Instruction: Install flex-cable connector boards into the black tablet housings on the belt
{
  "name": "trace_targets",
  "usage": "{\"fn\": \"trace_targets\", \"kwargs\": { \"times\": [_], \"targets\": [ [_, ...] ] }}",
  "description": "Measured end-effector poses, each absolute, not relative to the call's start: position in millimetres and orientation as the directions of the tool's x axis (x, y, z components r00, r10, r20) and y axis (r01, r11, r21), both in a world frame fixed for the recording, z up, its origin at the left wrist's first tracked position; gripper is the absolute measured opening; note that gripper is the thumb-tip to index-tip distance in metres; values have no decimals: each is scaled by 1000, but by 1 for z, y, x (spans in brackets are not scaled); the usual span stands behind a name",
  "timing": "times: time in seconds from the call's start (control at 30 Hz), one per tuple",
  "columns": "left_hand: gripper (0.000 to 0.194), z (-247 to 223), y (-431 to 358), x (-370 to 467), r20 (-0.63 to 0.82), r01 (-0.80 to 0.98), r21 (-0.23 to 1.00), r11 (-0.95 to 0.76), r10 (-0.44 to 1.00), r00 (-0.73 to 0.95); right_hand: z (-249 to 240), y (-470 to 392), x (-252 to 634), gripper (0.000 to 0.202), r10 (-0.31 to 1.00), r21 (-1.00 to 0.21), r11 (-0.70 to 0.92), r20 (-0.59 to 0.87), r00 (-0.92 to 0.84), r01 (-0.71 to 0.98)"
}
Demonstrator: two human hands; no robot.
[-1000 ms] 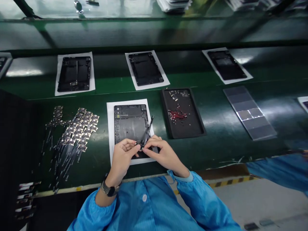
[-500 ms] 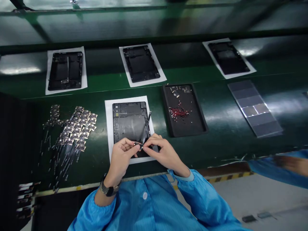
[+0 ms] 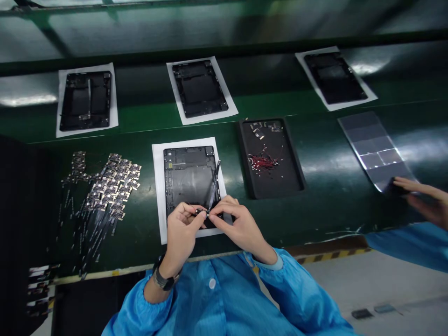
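Note:
My left hand (image 3: 182,227) pinches a small circuit board (image 3: 200,212) above the lower edge of a black tablet housing (image 3: 191,179). A dark flex cable (image 3: 213,185) runs up from the board and leans over the housing's right side. My right hand (image 3: 238,221) has its thumb and forefinger pressed together at the board's right end, by the foot of the cable; what exactly sits in that pinch is too small to make out. The housing lies on a white sheet (image 3: 159,186), its lower part covered by my hands.
Left, a pile of small boards with cables (image 3: 112,184). Right, a black tray (image 3: 276,189) holding red wires (image 3: 262,162) and small parts. Three tablet housings on sheets lie behind, one being the middle housing (image 3: 200,88). A co-worker's hand (image 3: 425,198) touches a clear film sheet (image 3: 371,135).
The co-worker's hand has come in from the right onto the film sheet. My hands keep their pinch at the board, nearly unmoved. The whole view has shifted slightly.

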State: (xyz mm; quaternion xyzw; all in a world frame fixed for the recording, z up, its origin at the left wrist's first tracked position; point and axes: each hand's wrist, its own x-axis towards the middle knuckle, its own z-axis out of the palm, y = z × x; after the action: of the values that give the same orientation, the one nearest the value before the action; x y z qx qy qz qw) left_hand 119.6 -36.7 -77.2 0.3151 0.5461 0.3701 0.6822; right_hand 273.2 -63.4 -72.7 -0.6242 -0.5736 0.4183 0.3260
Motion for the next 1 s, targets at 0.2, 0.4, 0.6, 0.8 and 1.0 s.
{"fn": "trace_targets", "kwargs": {
  "times": [0.2, 0.4, 0.6, 0.8, 1.0],
  "targets": [
    [31, -77, -36, 117, -537, -168, 816, 554, 832, 138, -72, -64, 272, 17, 989, -900, -143, -146, 23, 413],
    [32, -75, -32, 114, -560, -149, 797, 585, 809, 179, -71, -62, 279, 14, 977, -909, -182, -209, -33, 375],
    [30, -74, -29, 111, -560, -97, 809, 580, 810, 175, -70, -59, 282, 13, 963, -877, -191, -254, -88, 441],
    [29, -72, -26, 108, -600, -80, 770, 633, 761, 247, -74, -58, 284, 14, 965, -894, -181, -242, -100, 410],
    [28, -74, -27, 109, -620, -77, 752, 655, 742, 256, -77, -59, 285, 17, 971, -917, -177, -222, -88, 358]
  ]
}}
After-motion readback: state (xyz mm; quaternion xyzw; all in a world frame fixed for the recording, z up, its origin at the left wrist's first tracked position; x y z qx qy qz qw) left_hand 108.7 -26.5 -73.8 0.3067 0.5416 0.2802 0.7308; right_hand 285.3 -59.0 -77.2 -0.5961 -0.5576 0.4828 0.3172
